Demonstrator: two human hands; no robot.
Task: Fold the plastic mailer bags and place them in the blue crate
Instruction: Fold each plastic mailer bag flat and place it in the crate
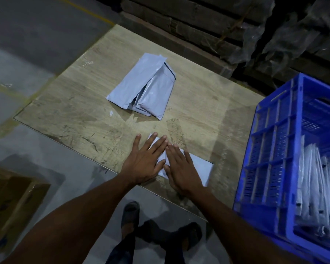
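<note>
Down at six o'clock on the wooden board [69,111], both hands are flat on a single grey mailer bag [200,168] lying right at the board's near edge. Left hand [144,161] spread wide, fingers straight, palm down on the bag's left end, gripping nothing, just pressing. Right hand [181,170] beside it, fingers also straight and laid flat across the middle of the bag, index fingertips of the two hands nearly touching. Neither hand is curled round anything. The bag's right end sticks out bare past the right hand, pointing toward three o'clock.

Up at twelve o'clock from the hands, well apart, sits the stack of mailer bags [141,86], grey, loosely piled, the top ones fanned open with a dark edge showing at the far corner.

Over at three o'clock, the blue crate [271,149] stands just beside the board, its slatted wall facing us, and folded bags [316,183] stand on edge inside it.

At eight o'clock on the floor, a cardboard box [13,202]. At six, below the board, the person's sandalled feet [131,216]. Stacked cardboard [179,21] fills the far side at one o'clock.
</note>
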